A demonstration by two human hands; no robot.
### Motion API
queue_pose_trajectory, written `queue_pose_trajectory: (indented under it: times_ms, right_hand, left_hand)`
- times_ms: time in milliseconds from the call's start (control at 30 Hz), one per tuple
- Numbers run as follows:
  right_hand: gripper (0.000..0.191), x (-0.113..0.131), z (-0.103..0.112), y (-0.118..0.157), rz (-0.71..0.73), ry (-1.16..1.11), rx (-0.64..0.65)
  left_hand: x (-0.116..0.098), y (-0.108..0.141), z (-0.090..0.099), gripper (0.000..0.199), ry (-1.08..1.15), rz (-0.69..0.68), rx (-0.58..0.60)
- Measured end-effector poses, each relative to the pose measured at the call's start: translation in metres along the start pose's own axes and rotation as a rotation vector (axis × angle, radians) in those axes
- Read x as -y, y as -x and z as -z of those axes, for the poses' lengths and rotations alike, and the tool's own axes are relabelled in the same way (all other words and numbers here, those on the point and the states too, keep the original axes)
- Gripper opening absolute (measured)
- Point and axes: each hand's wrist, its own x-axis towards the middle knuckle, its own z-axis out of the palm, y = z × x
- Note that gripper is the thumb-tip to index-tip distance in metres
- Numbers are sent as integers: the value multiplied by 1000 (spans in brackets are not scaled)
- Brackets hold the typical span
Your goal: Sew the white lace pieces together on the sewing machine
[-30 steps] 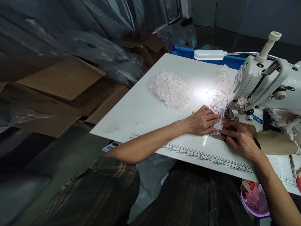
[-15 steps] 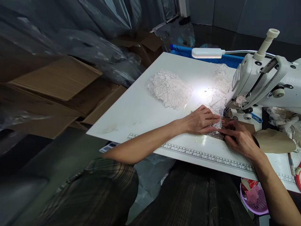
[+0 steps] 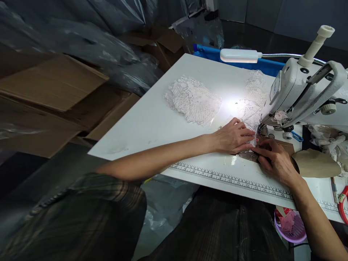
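Observation:
White lace lies under the needle area of a white sewing machine. My left hand rests flat on the lace's near end, its fingers stretched toward the needle. Just right of it, my right hand has its index finger on the lace edge by the left fingertips; the other fingers are bent, and the thumb is apart. Beneath both hands is a brown plate. A pile of white lace pieces sits on the white table to the left.
A lit lamp hangs over the table's back. At the right lie a beige oval piece, red-handled scissors and a blue clip. A purple basket stands below the edge. Cardboard boxes fill the left.
The view has shifted slightly. My left forearm reaches out straighter, with its elbow farther left. Both hands remain at the lace near the needle.

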Motion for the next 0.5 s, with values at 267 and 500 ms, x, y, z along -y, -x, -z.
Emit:
queue_pose_trajectory:
  times_ms: [267, 500]
  right_hand:
    - [39, 3, 0, -2, -82, 9, 5]
    - [38, 3, 0, -3, -73, 20, -2]
  left_hand:
    - [14, -10, 0, 28, 95, 15, 50]
    - [12, -4, -6, 31, 88, 4, -36]
